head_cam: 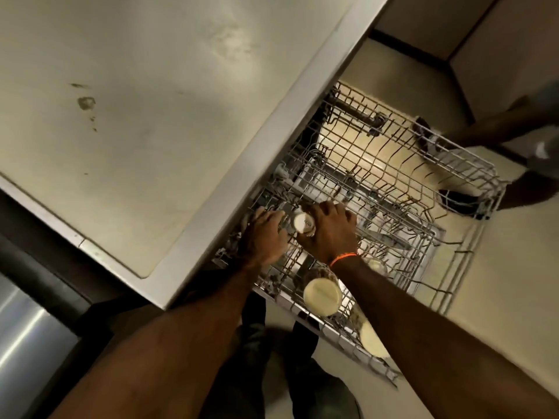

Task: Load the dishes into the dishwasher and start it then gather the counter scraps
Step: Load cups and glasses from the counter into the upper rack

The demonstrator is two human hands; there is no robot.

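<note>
The dishwasher's upper wire rack point(393, 164) is pulled out below the counter edge. My right hand point(329, 228), with an orange band at the wrist, grips a small upturned cup point(303, 222) at the rack's near left part. My left hand point(266, 234) lies beside it on the rack wires, fingers spread toward the cup. Another upturned cup point(322, 294) stands in the rack just under my right wrist. A pale dish point(370, 340) sits further toward me, partly hidden by my right forearm. A further pale dish point(376, 264) shows beside the wrist.
A pale stained counter point(136, 116) fills the left and top, its metal edge overhanging the rack. Another person's legs and shoes point(459, 201) stand at the rack's far right. A steel appliance front point(27, 337) is at the lower left. My own legs are below the rack.
</note>
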